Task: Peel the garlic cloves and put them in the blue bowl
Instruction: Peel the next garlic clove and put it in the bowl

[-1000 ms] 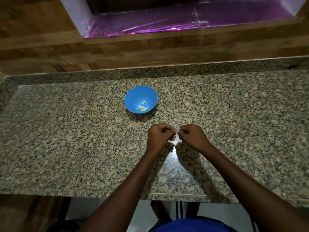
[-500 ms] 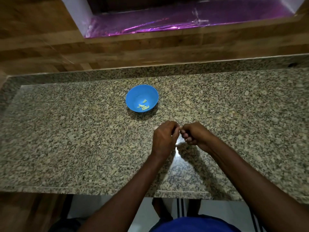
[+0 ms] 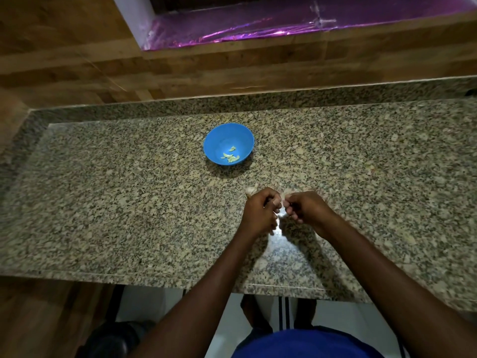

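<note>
The granite counter (image 3: 129, 202) fills the view from edge to edge, speckled grey and tan, with a wooden wall (image 3: 77, 68) rising behind it and a strip of shiny purple foil (image 3: 284, 24) across the top. Out in the middle of the stone sits the blue bowl (image 3: 219, 140), upright, with a few pale peeled garlic cloves (image 3: 231, 156) lying in its near side. Closer in, both forearms reach over the front edge and the two hands meet just this side of the bowl, well clear of it. The left hand (image 3: 259, 213) is curled tight, knuckles up, fingers folded in around something small; the right hand (image 3: 305, 209) is curled the same way, its fingertips drawn in toward the left's, the two nearly touching. What sits between those fingertips is too small and too hidden to make out. Just beyond the left knuckles, a pale garlic bulb (image 3: 251, 190) peeks out, lying on the counter or held against the hand, hard to say which
</note>
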The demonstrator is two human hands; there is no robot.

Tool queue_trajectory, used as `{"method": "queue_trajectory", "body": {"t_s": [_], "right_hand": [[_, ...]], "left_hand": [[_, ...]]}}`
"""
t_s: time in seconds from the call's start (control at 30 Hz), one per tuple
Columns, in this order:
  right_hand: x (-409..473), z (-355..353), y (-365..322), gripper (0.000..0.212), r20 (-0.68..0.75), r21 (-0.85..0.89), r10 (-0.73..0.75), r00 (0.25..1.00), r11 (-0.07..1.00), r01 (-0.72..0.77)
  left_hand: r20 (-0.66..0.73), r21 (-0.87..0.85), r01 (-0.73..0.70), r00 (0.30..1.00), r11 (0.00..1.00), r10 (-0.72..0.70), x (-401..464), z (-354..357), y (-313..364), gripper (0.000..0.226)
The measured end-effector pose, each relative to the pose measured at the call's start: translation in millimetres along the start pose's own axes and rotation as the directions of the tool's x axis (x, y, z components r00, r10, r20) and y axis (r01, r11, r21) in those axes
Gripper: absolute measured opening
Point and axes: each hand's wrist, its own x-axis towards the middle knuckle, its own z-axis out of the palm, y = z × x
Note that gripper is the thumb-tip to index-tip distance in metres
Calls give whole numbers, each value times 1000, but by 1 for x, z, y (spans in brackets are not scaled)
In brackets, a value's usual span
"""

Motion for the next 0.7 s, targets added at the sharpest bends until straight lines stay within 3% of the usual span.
{"method": "queue_trajectory", "body": {"t_s": [0.07, 0.37, 0.53, 0.7], "right_hand": [[0, 0, 2, 31, -45, -53, -67, 997, 996, 65], [1, -3, 9, 34, 11, -151, -164, 986, 975, 164], [4, -3, 10, 37, 8, -251, -216, 976, 945, 211], [-1, -2, 7, 38, 73, -269, -268, 961, 922, 277]], "left_hand": [[11, 12, 20, 1000, 1000, -20, 1, -5, -4, 12], [-48, 31, 115, 992, 993, -113, 9, -19, -13, 7], [72, -179, 129, 990, 975, -118, 8, -20, -5, 11], [84, -242, 128, 990, 962, -111, 9, -20, 3, 14]]}}
